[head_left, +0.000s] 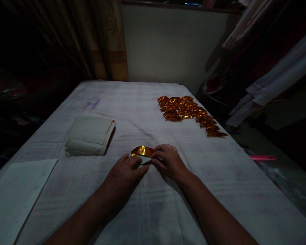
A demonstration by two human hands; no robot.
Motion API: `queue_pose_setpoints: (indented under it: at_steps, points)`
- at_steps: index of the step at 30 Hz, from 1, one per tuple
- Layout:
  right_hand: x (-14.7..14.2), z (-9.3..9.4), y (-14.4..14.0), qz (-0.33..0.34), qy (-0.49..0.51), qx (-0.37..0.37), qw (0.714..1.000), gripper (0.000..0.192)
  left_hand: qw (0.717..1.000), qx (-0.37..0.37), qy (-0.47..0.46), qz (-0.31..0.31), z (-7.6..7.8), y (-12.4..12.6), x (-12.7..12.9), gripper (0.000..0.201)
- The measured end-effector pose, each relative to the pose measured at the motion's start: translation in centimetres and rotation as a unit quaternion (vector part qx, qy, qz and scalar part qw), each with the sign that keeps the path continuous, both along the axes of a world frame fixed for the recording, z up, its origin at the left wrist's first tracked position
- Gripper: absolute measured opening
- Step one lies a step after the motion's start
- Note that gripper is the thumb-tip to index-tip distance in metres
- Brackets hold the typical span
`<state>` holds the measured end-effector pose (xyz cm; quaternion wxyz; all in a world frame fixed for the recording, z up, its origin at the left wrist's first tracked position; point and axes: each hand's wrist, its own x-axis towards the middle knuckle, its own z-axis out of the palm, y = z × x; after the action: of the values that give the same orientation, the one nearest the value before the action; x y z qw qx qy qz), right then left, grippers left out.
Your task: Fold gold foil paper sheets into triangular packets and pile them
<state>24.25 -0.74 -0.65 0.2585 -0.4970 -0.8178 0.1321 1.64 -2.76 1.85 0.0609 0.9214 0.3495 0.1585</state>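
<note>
A small folded piece of gold foil paper [143,150] with a pale underside lies near the middle of the cloth-covered table. At its left end my left hand [127,170] grips the near edge between thumb and fingers. My right hand [168,159] pinches the right end, with its fingers curled over the foil. Both hands rest low, close to the cloth, and partly hide the paper's ends. To the far right sits a cluster of several folded gold foil pieces [185,106], some overlapping in a row.
A pale stack of paper [89,134] lies left of my hands. Nearer on the left is a flat white sheet [20,194]. The tablecloth [132,105] has a checked pattern. Beyond the right edge are a pink handle [264,158] and hanging clothes [277,78].
</note>
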Motion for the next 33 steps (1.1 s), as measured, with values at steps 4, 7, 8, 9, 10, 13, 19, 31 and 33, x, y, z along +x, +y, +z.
queue_pose_setpoints:
  at_steps: [4, 7, 8, 9, 10, 13, 19, 31, 33]
  points:
    - [0.0, -0.1, 0.2, -0.008, 0.001, 0.000, 1.000, 0.006, 1.000, 0.013, 0.014, -0.001, 0.3, -0.1, 0.2, 0.027]
    - [-0.1, -0.2, 0.2, -0.012, 0.003, -0.003, 1.000, 0.004, 1.000, 0.018, 0.025, 0.003, 0.6, -0.2, 0.3, 0.034]
    - [-0.1, -0.3, 0.2, -0.012, 0.004, -0.007, 1.000, 0.005, 0.999, 0.018, 0.031, 0.005, 0.6, -0.2, 0.3, 0.037]
    - [-0.1, -0.3, 0.2, -0.010, 0.005, -0.011, 1.000, 0.005, 0.999, 0.017, 0.038, 0.005, 0.7, -0.3, 0.3, 0.038]
    - [-0.1, -0.3, 0.2, -0.007, 0.006, -0.014, 1.000, 0.006, 0.999, 0.015, 0.045, 0.006, 0.7, -0.3, 0.3, 0.038]
    - [0.0, -0.1, 0.1, 0.005, 0.006, -0.017, 1.000, 0.007, 0.998, 0.012, 0.058, 0.005, 0.6, -0.4, 0.2, 0.037]
    - [-0.2, 0.0, 0.1, 0.016, 0.013, -0.026, 0.999, 0.007, 0.999, 0.013, 0.049, 0.000, 0.4, -0.3, 0.2, 0.037]
    - [-0.1, 0.2, 0.1, 0.041, -0.003, -0.057, 0.998, 0.010, 0.997, -0.068, 0.029, -0.017, 0.4, -0.3, -0.6, 0.036]
    - [-0.1, 0.4, 0.1, 0.043, -0.001, -0.064, 0.997, 0.009, 0.996, -0.082, 0.017, -0.024, 0.3, -0.2, -1.0, 0.038]
